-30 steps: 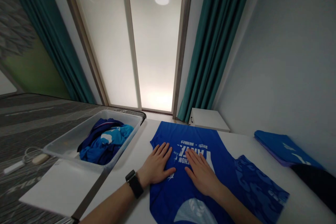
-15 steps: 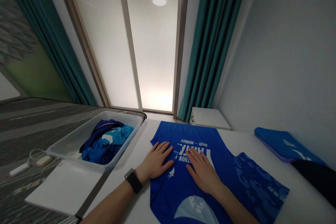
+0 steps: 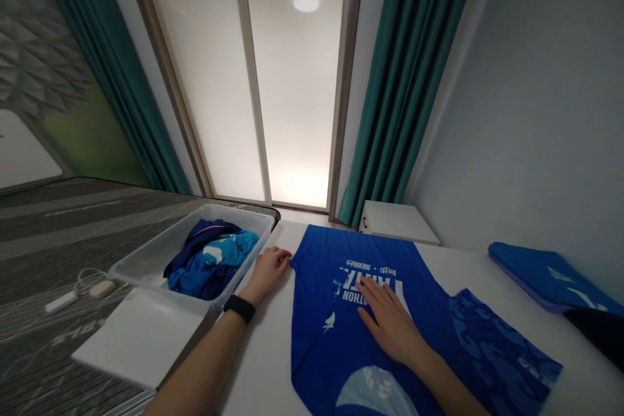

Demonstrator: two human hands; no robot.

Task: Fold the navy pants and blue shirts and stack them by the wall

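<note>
A blue T-shirt with white lettering lies spread on the white table, one patterned sleeve stretching out to the right. At the shirt's left edge, my left hand has its fingers closed on a small corner of the fabric; a dark watch band circles that wrist. My right hand rests flat over the printed letters, fingers stretched out. Part of the lettering is hidden beneath it.
To the left stands a clear plastic bin holding crumpled blue clothes. Folded blue garments are stacked at the right. A white cabinet stands beyond the table. A cable with a white plug lies at far left.
My left hand has lifted off the shirt's front and moved left to its edge, where the fingers have closed. My right hand stays flat on the print. The view has shifted slightly left.
</note>
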